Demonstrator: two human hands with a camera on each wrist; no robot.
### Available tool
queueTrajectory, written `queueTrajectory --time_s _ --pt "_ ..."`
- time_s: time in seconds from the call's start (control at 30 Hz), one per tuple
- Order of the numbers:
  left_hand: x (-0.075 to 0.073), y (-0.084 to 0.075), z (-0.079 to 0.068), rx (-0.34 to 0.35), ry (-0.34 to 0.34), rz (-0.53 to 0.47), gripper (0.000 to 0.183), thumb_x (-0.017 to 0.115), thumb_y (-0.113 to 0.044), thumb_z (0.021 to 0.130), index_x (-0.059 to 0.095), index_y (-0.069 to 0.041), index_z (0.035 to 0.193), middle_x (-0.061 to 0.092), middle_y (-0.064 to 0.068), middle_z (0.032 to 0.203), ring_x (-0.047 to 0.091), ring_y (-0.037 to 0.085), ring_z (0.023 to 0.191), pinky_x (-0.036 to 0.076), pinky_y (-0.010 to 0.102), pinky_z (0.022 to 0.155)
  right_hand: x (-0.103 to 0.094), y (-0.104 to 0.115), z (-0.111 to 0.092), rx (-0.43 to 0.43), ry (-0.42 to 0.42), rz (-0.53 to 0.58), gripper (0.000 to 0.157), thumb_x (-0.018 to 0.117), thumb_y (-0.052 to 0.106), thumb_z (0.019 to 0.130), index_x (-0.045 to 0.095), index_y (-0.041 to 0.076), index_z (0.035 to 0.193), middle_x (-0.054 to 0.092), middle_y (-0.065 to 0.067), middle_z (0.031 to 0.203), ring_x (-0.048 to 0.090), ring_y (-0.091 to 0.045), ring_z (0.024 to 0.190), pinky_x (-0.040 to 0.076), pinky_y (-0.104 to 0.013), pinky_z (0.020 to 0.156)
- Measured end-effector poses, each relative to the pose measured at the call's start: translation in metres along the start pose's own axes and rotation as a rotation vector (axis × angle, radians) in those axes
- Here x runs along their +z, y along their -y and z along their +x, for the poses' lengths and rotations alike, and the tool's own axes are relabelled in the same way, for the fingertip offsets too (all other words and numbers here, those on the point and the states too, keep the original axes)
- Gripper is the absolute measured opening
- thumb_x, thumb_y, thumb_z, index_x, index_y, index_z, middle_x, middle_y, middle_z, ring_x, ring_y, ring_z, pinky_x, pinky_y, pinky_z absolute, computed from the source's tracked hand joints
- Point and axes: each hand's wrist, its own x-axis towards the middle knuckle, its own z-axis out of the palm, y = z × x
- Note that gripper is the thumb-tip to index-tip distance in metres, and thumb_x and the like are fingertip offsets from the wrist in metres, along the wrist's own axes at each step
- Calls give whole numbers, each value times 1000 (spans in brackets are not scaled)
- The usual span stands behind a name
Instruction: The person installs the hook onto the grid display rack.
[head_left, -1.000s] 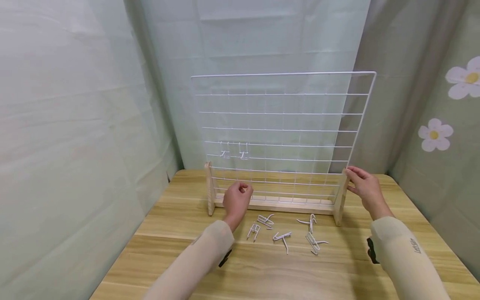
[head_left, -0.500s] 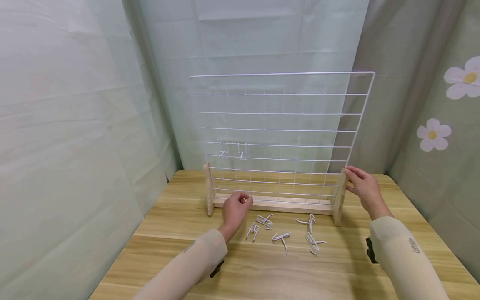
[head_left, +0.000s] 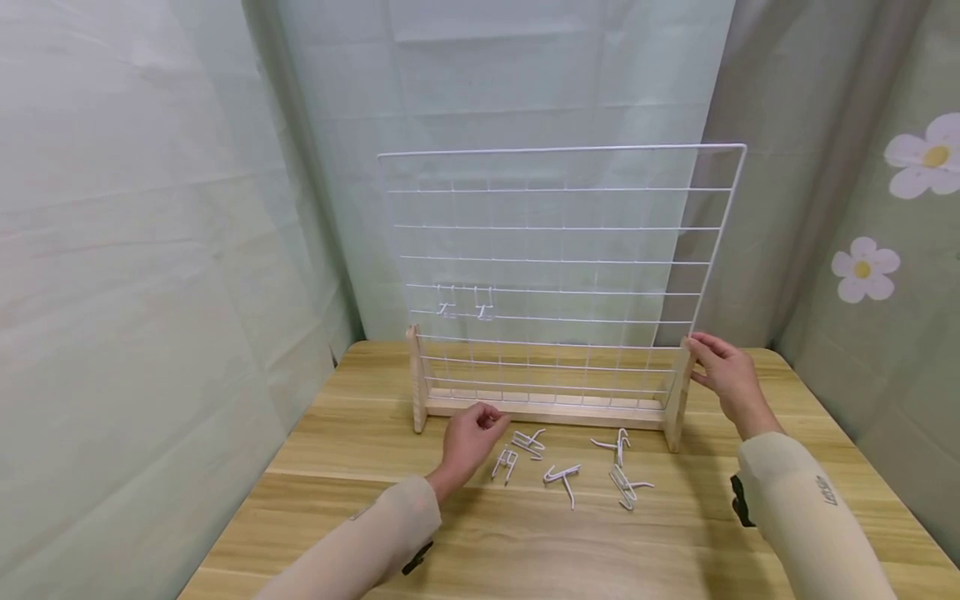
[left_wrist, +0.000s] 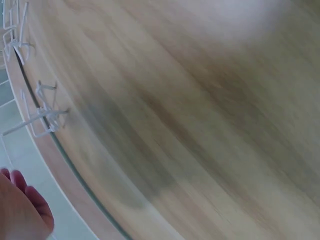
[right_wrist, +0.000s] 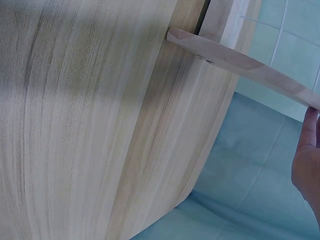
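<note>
A white wire grid panel [head_left: 562, 150] stands upright in a wooden stand [head_left: 585, 414]. Two white wire hooks hang on its left part, one hook [head_left: 484, 312] to the right of the other. My left hand [head_left: 468, 442], fingers loosely curled with nothing seen in them, is low in front of the stand's base. Just right of it lie loose hooks, the nearest a two-pronged hook [head_left: 506, 462]; another loose hook [left_wrist: 42, 117] shows in the left wrist view. My right hand [head_left: 727, 379] pinches the top of the stand's right post [right_wrist: 240, 62].
Several more loose hooks lie on the wooden table [head_left: 330, 492] in front of the stand, among them a hook [head_left: 565, 477] in the middle and a hook [head_left: 626, 486] farther right. Pale curtains [head_left: 150, 250] surround the table at the back and sides.
My left hand has come down and toward me, from in front of the grid's lower wires to beside the loose hooks. My right hand stays on the post.
</note>
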Motion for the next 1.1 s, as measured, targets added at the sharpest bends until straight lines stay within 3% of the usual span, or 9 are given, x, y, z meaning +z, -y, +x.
queueTrajectory --time_s 0.23,0.37,0.77,1.1 --pt "-2 10 -2 83 225 -40 12 75 -21 86 71 -10 90 59 -5 78 52 10 71 45 25 64 0 -1 0 -1 -13 15 52 61 41 97 55 4 134 55 16 106 52 -6 103 52 -18 78" --pt "-3 15 -3 122 280 -17 13 77 -17 85 71 -8 92 59 -3 80 52 11 71 45 25 63 1 -1 1 0 -17 3 54 61 42 97 55 5 135 55 15 106 52 -7 105 52 -18 78" --pt "-9 31 2 133 259 93 8 75 -18 88 71 -13 92 59 -4 83 52 11 75 46 27 66 1 -1 1 -3 -17 -9 53 60 41 97 54 4 135 54 14 108 51 -6 104 52 -18 78" --pt "-16 38 6 143 238 119 4 73 -17 88 72 -13 90 60 -6 81 53 10 75 46 27 67 1 0 0 0 -5 20 46 61 39 97 57 8 131 55 15 106 52 -4 101 52 -18 77"
